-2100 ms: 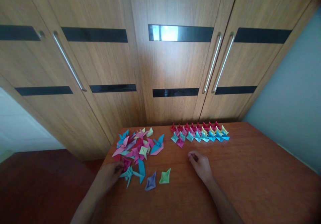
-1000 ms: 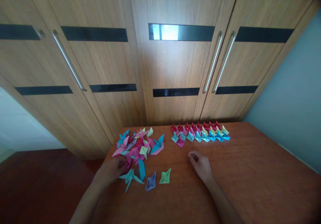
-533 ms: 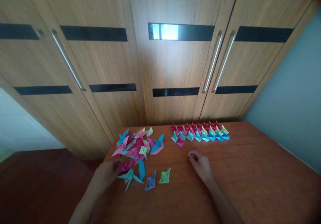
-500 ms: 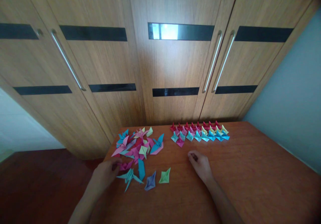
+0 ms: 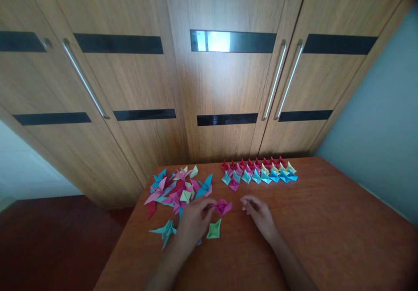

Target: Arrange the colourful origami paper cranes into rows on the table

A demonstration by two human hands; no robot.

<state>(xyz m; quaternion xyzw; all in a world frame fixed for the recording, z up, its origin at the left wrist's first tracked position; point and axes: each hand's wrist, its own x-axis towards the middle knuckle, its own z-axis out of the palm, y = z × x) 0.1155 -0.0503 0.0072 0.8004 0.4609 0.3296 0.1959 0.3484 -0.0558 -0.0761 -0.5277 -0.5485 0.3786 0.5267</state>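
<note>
My left hand [image 5: 195,219] pinches the magenta origami [image 5: 223,207], pointing toward my loose, empty right hand [image 5: 259,216] (inward from the tabletop's [image 5: 320,239] left edge).

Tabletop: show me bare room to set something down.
Bare wood: right of the right arm; between it and the left arm, nearer than the green paper. Crowded: the back-left paper heap, the paper rows along the back.

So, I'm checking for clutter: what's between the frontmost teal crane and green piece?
The left hand and forearm, with a purple piece mostly hidden behind, in the head view.
</note>
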